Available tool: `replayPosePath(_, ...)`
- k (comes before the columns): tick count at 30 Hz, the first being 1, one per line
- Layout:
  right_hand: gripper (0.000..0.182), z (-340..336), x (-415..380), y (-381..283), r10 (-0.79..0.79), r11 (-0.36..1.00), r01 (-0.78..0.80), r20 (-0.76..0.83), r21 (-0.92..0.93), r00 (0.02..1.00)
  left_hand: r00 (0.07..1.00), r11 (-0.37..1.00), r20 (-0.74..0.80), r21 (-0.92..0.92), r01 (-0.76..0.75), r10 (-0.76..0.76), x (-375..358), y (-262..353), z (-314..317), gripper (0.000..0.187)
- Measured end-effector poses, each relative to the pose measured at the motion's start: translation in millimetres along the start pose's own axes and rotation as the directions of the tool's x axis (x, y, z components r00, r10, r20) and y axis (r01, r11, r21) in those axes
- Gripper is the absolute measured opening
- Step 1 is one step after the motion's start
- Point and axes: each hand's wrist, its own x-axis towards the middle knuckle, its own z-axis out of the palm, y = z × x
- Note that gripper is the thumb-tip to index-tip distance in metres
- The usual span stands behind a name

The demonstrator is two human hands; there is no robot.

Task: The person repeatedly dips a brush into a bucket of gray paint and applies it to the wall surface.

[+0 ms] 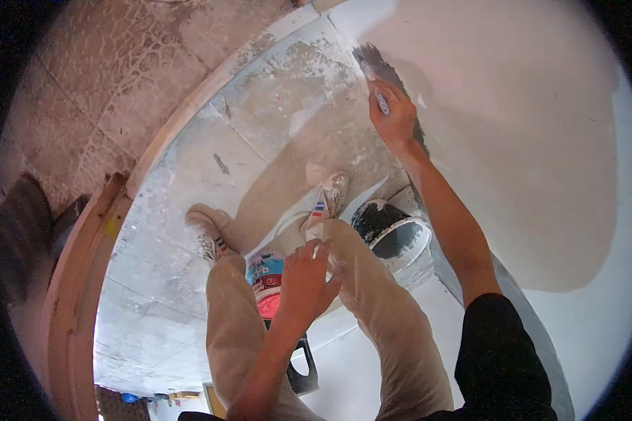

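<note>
My right hand (393, 112), arm stretched out, is closed around the handle of a brush (382, 102) at the foot of the wall. Dark wet coating (386, 67) lies in a strip along the wall's base, beside and beyond that hand. My left hand (307, 277) hangs in front of my knee, its fingers curled; whether they hold anything is hard to make out. Close to it, between my legs, is a red and blue labelled bucket (267, 277). A black bucket (390, 231) with white smears stands right of my foot, near the wall.
The pale wall (527, 161) rises on the right. Stained grey tiles (189, 175) lie under my splattered shoes (336, 193). A wooden frame (77, 295) and a curved edge border the left side. Black plastic (303, 375) shows below my left hand.
</note>
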Motion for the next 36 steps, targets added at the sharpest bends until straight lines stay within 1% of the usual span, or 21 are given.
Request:
replayPosePath(1, 0.026, 12, 0, 8, 0.022, 1.0, -0.022, 0.042, 0.01, 0.999, 1.0, 1.0, -0.005, 0.0, -0.001, 0.001, 1, 0, 0, 0.046)
replayPosePath(3, 0.028, 27, 8, 34, 0.063, 0.992, -0.053, 0.089, -0.118, 0.994, 1.0, 1.0, -0.018, 0.016, -0.004, 0.004, 2, 0, -1, 0.045)
replayPosePath(4, 0.029, 30, 10, 36, 0.088, 0.981, -0.066, 0.114, -0.182, 0.99, 1.0, 1.0, -0.025, 0.028, -0.007, 0.008, 3, 1, -3, 0.045)
replayPosePath(5, 0.03, 28, 6, 39, 0.044, 0.987, -0.03, 0.085, -0.161, 0.995, 1.0, 0.999, -0.028, 0.034, -0.012, 0.013, 2, 2, -4, 0.045)
replayPosePath(7, 0.032, 2, 14, 25, -0.054, 0.989, 0.056, 0.024, -0.138, 0.998, 1.0, 1.0, -0.006, 0.004, 0.003, -0.003, 2, 3, -5, 0.045)
replayPosePath(8, 0.027, -13, 13, 12, -0.023, 0.995, 0.021, -0.019, -0.101, 1.0, 1.0, 1.0, 0.003, -0.016, 0.009, -0.009, 2, 4, -6, 0.045)
replayPosePath(11, 0.031, -28, 6, 2, -0.06, 0.998, 0.057, -0.101, -0.031, 0.993, 1.0, 1.0, 0.018, 0.022, 0.019, -0.02, 1, 0, -2, 0.045)
replayPosePath(14, 0.032, -25, -4, -3, -0.09, 0.996, 0.088, 0.089, 0.025, 0.992, 0.999, 1.0, 0.03, 0.011, 0.012, -0.013, 1, 1, -1, 0.046)
replayPosePath(17, 0.033, 5, 0, 18, 0.011, 0.985, 0.014, 0.143, -0.173, 0.99, 1.0, 0.999, -0.011, 0.033, -0.004, 0.004, 3, 3, -5, 0.046)
replayPosePath(20, 0.033, 3, 2, 41, -0.059, 0.991, 0.069, 0.095, -0.115, 0.994, 1.0, 1.0, -0.005, 0.014, 0.02, -0.02, 5, 3, -10, 0.047)
replayPosePath(23, 0.032, -28, -1, 17, -0.04, 0.994, 0.043, 0.03, -0.101, 0.999, 1.0, 1.0, 0.004, -0.011, 0.026, -0.026, 4, 5, -10, 0.048)
replayPosePath(26, 0.033, -33, -12, 7, -0.032, 0.998, 0.031, -0.019, -0.049, 0.999, 0.999, 1.0, 0.043, 0.004, 0.029, -0.029, 2, 4, -8, 0.049)
replayPosePath(29, 0.033, -15, -7, -7, -0.062, 0.998, 0.064, 0.057, -0.022, 0.996, 1.0, 1.0, 0.022, 0.003, -0.003, 0.003, 2, 5, -9, 0.049)
replayPosePath(32, 0.034, 42, 8, 26, -0.047, 0.998, 0.051, 0.085, -0.043, 0.995, 0.998, 0.998, 0.03, 0.008, 0.057, -0.057, 6, 8, -13, 0.049)
replayPosePath(35, 0.032, 51, 31, 40, 0.053, 0.978, -0.013, 0.189, -0.208, 0.981, 1.0, 1.0, -0.014, 0.005, 0.017, -0.017, 5, 0, -6, 0.048)
replayPosePath(36, 0.033, 46, 35, 36, 0.044, 0.984, -0.014, 0.168, -0.176, 0.985, 1.0, 1.0, -0.007, 0.004, 0.023, -0.023, 2, 0, -7, 0.048)
